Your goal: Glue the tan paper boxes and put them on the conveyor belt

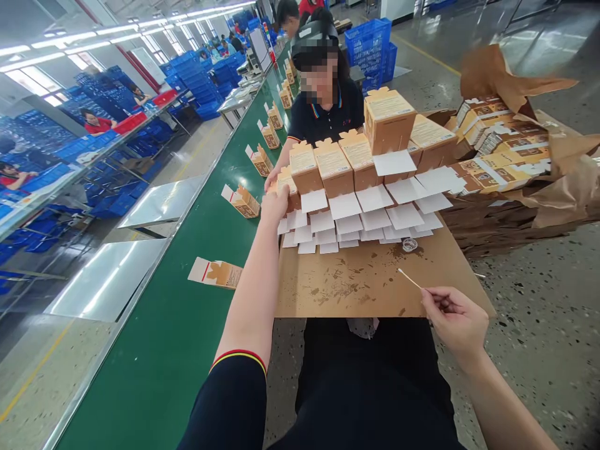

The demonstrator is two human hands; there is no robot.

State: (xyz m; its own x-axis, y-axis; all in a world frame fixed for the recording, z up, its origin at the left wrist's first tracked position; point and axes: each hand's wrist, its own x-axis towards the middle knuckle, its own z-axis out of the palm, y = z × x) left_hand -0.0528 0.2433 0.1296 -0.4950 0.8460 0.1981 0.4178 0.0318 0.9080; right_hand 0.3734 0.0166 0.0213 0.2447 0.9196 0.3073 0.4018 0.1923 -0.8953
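My right hand (454,319) pinches a thin cotton swab (409,279) over the front right of a brown board (337,287). Stretched forward, my left hand (275,205) grips a small brown carton (287,180) at the left end of a stack; its fingers are partly hidden. Brown cartons (307,169) with notched tops and white flaps (314,201) hanging toward me are piled in rows on the board. A small clear round dish (409,245) stands before them, near dark wet spots. A co-worker's hand is close to the carton in my left hand.
On the left runs a green conveyor belt (154,337) with a line of single cartons (246,203). A co-worker (328,106) sits behind the stack. To the right, a large paper-lined box (539,212) holds bundled flat cartons (506,137). Blue crates (368,47) stand behind.
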